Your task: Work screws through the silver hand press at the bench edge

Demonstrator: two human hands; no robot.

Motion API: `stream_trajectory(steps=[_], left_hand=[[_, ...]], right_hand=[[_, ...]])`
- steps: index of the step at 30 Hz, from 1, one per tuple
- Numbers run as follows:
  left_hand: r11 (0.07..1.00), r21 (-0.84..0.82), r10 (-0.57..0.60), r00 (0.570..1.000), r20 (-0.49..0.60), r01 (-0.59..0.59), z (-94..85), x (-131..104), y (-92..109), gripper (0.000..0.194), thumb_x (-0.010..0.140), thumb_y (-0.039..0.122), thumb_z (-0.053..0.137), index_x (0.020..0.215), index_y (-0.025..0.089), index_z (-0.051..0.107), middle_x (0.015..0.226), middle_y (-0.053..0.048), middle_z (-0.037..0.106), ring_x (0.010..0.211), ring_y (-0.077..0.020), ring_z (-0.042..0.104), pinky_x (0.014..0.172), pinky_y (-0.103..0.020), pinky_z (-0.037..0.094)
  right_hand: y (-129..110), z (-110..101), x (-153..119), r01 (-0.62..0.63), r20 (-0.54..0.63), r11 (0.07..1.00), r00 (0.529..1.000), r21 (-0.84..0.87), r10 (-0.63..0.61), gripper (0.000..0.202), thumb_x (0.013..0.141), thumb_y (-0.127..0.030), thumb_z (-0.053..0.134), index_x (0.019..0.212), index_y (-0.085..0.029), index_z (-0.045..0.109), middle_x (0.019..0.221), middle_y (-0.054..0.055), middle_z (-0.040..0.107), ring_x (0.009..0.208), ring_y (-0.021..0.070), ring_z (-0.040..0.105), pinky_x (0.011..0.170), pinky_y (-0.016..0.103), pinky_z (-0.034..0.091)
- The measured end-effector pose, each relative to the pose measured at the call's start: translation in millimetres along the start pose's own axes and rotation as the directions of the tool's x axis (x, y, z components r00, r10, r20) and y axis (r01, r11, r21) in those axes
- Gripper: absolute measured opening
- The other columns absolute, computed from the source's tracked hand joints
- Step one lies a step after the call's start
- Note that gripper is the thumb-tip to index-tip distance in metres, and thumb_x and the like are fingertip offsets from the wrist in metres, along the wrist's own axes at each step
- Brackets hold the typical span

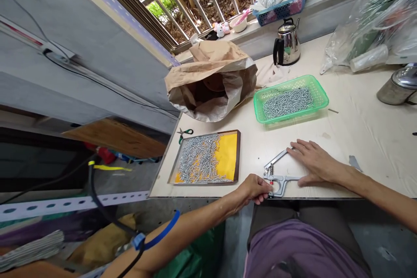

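Fingers at the mouth of the tool

A grey metal, two-handled hand tool (289, 179) lies at the front of the cream-coloured table (352, 117). The left hand (252, 186) pinches at its mouth, contents hidden; the right hand (314, 160) spreads loosely by the handles. Apparently positioning; squeezing would call for clear fingertips.

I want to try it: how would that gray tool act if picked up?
The gray tool would probably feel stiff, since its frame looks like metal. Its slanted handle might swing, as it seems hinged near a spring. Being flat, it likely won't roll.
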State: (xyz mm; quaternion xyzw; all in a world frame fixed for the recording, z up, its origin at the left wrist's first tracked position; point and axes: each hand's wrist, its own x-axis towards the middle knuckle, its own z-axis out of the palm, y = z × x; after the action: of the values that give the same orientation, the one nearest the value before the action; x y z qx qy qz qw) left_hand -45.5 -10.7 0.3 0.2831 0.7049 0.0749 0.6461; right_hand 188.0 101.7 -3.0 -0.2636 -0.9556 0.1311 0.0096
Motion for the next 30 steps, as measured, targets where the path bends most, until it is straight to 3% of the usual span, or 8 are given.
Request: stream_trajectory(steps=[11, 15, 17, 18, 20, 22, 25, 30], left_hand=[[1.0, -0.012, 0.0, 1.0, -0.013, 0.0, 3.9, -4, 1, 0.045, 0.059, 0.052, 0.078, 0.057, 0.012, 0.058, 0.047, 0.004, 0.052, 0.038, -0.0054, 0.044, 0.039, -0.019, 0.037], [0.993, 0.093, 0.082, 0.993, -0.088, -0.073, 8.4, -14, -5, 0.041, 0.072, 0.052, 0.067, 0.063, 0.013, 0.058, 0.052, 0.003, 0.053, 0.043, -0.0084, 0.048, 0.044, -0.022, 0.041], [0.923, 0.313, 0.3, 0.926, -0.229, -0.222, 13.9, -19, -4, 0.032, 0.079, 0.045, 0.062, 0.074, 0.014, 0.061, 0.062, 0.0, 0.059, 0.057, -0.0132, 0.057, 0.056, -0.026, 0.048], [0.84, 0.45, 0.452, 0.85, -0.27, -0.303, 17.6, -20, -2, 0.027, 0.08, 0.041, 0.062, 0.082, 0.015, 0.062, 0.072, -0.002, 0.062, 0.069, -0.0164, 0.06, 0.065, -0.03, 0.05], [0.604, 0.68, 0.71, 0.668, -0.222, -0.416, 25.9, -17, 6, 0.034, 0.078, 0.036, 0.068, 0.104, 0.016, 0.059, 0.099, -0.007, 0.064, 0.094, -0.0233, 0.059, 0.082, -0.038, 0.049], [0.38, 0.799, 0.829, 0.555, -0.069, -0.467, 33.3, -7, 18, 0.061, 0.07, 0.034, 0.076, 0.121, 0.016, 0.05, 0.123, -0.013, 0.056, 0.112, -0.0299, 0.052, 0.094, -0.045, 0.045], [0.186, 0.843, 0.857, 0.503, 0.113, -0.505, 38.6, 10, 36, 0.079, 0.066, 0.036, 0.079, 0.131, 0.014, 0.039, 0.133, -0.017, 0.048, 0.118, -0.0325, 0.046, 0.099, -0.047, 0.041], [0.125, 0.846, 0.829, 0.522, 0.198, -0.518, 37.2, 23, 46, 0.05, 0.08, 0.036, 0.067, 0.121, 0.015, 0.047, 0.107, -0.011, 0.058, 0.097, -0.026, 0.052, 0.084, -0.042, 0.048]], right_hand=[[-18, -24, 2, -0.049, 0.041, 0.998, 0.998, -0.04, 0.051, 0.07, 0.06, -0.051, 0.079, 0.114, -0.013, 0.056, 0.105, 0.012, 0.062, 0.096, 0.0294, 0.054, 0.082, 0.043, 0.038], [-21, -22, -1, -0.043, 0.031, 0.997, 0.998, -0.062, 0.045, 0.054, 0.064, -0.046, 0.078, 0.103, -0.014, 0.059, 0.098, 0.01, 0.063, 0.09, 0.0254, 0.054, 0.081, 0.038, 0.036], [-22, -19, -2, -0.037, 0.003, 0.997, 0.999, -0.072, 0.038, 0.051, 0.065, -0.045, 0.078, 0.102, -0.015, 0.06, 0.097, 0.009, 0.063, 0.088, 0.0249, 0.054, 0.08, 0.037, 0.036], [-23, -18, -3, -0.035, -0.006, 0.996, 0.999, -0.076, 0.035, 0.051, 0.065, -0.045, 0.078, 0.102, -0.015, 0.059, 0.097, 0.009, 0.063, 0.088, 0.025, 0.054, 0.079, 0.037, 0.036], [-24, -14, -4, -0.036, -0.011, 0.996, 0.999, -0.084, 0.035, 0.052, 0.065, -0.044, 0.079, 0.103, -0.015, 0.059, 0.097, 0.009, 0.063, 0.088, 0.0253, 0.053, 0.076, 0.037, 0.036], [-25, -12, -5, -0.043, -0.015, 0.996, 0.999, -0.081, 0.042, 0.052, 0.064, -0.042, 0.079, 0.104, -0.014, 0.058, 0.096, 0.009, 0.062, 0.086, 0.0249, 0.053, 0.074, 0.036, 0.037], [-25, -9, -9, -0.047, -0.048, 0.997, 0.998, -0.053, 0.044, 0.058, 0.062, -0.038, 0.081, 0.108, -0.013, 0.056, 0.097, 0.01, 0.06, 0.085, 0.0241, 0.051, 0.07, 0.034, 0.039], [-21, -1, -12, -0.055, -0.133, 0.997, 0.99, -0.062, 0.047, 0.041, 0.066, -0.027, 0.078, 0.098, -0.014, 0.058, 0.089, 0.008, 0.058, 0.08, 0.0226, 0.05, 0.066, 0.032, 0.041]])
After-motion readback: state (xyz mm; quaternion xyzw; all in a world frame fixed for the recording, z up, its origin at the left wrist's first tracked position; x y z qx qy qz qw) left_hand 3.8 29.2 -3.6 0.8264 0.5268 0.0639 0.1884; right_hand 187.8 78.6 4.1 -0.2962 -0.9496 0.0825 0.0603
